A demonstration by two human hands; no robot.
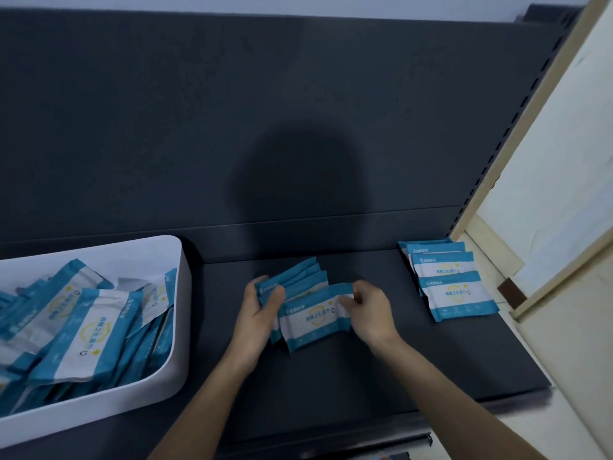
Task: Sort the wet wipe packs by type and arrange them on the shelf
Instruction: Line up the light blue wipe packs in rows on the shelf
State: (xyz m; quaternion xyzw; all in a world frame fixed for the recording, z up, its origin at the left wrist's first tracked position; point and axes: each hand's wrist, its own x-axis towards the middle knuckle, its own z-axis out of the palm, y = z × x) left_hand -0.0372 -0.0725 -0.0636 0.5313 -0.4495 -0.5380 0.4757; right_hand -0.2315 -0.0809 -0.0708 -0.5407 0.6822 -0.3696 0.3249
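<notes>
1. The right hand (368, 310) pinches the top right corner of one pack (315, 318); its fingers (348, 302) are curled tight on the edge
2. The left hand (262, 313) holds a bunch (295, 277) of more packs, thumb on the front and fingers behind, fanned out like cards
3. The pack sits at the front of the bunch, low by the shelf (365, 376); I cannot tell if it touches
4. I think each pack is light, soft and a bit squishy. The wrap looks smooth, so it may slip, and it may bend if held by one corner
5. Best to grip a pack by its flat sealed end or by both short sides, not the puffy middle
6. A row (454, 287) of packs lies flat at the right end of the shelf
7. Many more packs sit jumbled in the white bin (172, 386) on the left
</notes>
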